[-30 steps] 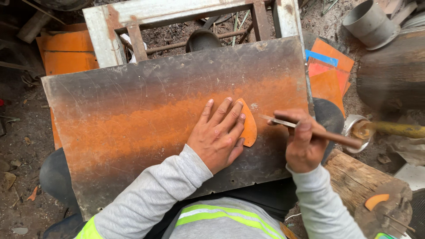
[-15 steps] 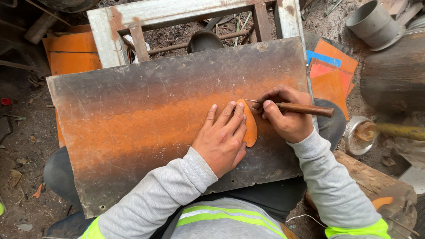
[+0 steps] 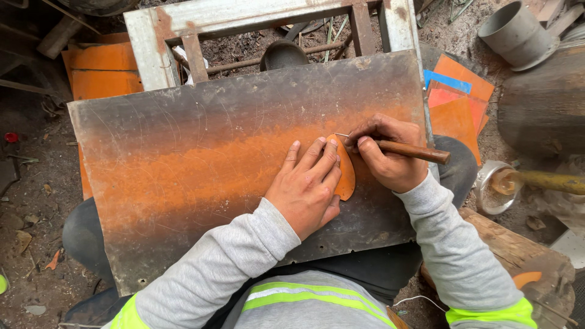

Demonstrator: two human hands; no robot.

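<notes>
Template: a small orange leaf-shaped piece [image 3: 346,173] lies flat on the metal sheet, near its right edge, between the two hands.
Left hand: the left hand [image 3: 306,186] lies palm down, fingers spread, its fingertips pressing on the left half of the template; it grips nothing, it only pins the piece down.
Right hand: the right hand [image 3: 390,155] has its grip closed around a scriber [image 3: 402,148], a tool with a brown wooden handle and a thin metal point.
Scriber tip: the point touches the sheet at the upper edge of the template, just beside the left fingertips; the handle points out to the right.
Metal sheet: a large rectangular sheet [image 3: 201,164], grey at top and bottom with a broad rusty orange band across the middle, rests across the person's lap and tilts a little down to the left.
Frame: a pale, worn metal frame [image 3: 152,42] stands just beyond the sheet's far edge.
Orange sheets: flat orange pieces [image 3: 100,67] lie at the upper left, and more orange ones with a blue one [image 3: 454,100] at the upper right.
Right side: a grey pipe piece [image 3: 515,33] sits at the top right, a small round tin [image 3: 493,186] near the right knee, and a wooden log [image 3: 518,256] beside the right sleeve.
Ground: bare dirt with scraps.
</notes>
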